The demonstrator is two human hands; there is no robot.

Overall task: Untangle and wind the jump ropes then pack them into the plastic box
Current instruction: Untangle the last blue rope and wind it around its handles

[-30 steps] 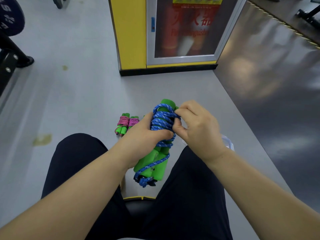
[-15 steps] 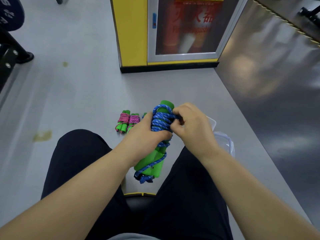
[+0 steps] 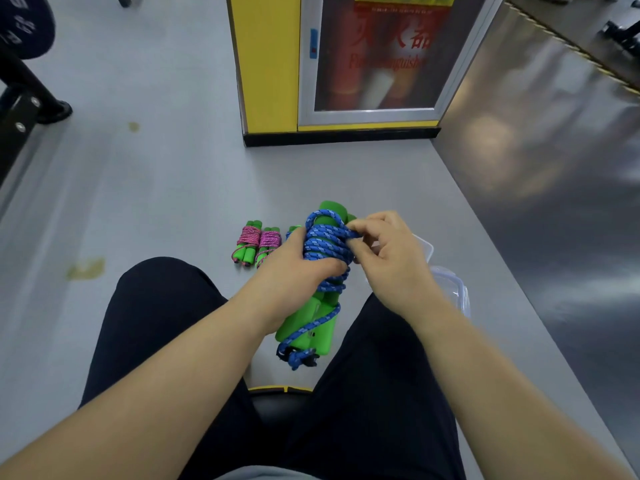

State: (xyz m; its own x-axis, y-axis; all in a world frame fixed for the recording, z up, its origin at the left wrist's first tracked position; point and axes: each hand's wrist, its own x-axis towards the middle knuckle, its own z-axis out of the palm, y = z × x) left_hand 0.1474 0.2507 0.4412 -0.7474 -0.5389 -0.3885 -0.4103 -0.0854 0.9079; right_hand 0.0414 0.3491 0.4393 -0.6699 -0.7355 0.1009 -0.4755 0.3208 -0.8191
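**Tucking the blue rope's end**

Your left hand (image 3: 294, 271) clenches the green handles (image 3: 311, 317) and blue rope (image 3: 325, 244) above your lap; your right hand (image 3: 384, 254) pinches one strand. The cord looks soft, light and springy, so keep hold of the firm handles. The box (image 3: 450, 289) sits on the floor by your right knee, the pink ropes (image 3: 258, 242) to the left.
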